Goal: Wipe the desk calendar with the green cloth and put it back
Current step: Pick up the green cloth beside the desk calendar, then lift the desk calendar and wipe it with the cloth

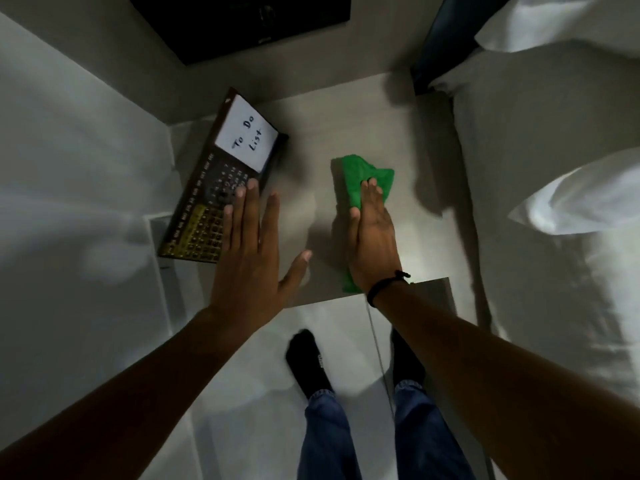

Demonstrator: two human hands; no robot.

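Observation:
A dark desk calendar (211, 188) with a white "To Do List" note lies at the left side of a small grey table (346, 119). My left hand (252, 258) hovers flat with fingers spread, its fingertips over the calendar's right edge. To the right, a green cloth (360, 174) lies on the table. My right hand (372, 240) rests flat on the cloth, fingers together, covering its middle; a bit of cloth shows below the wrist.
A bed with white sheets and pillows (561, 188) runs along the right. A dark screen (239, 22) hangs on the wall beyond the table. A white wall (69, 168) is at the left. My feet (304, 358) stand on pale floor below the table's front edge.

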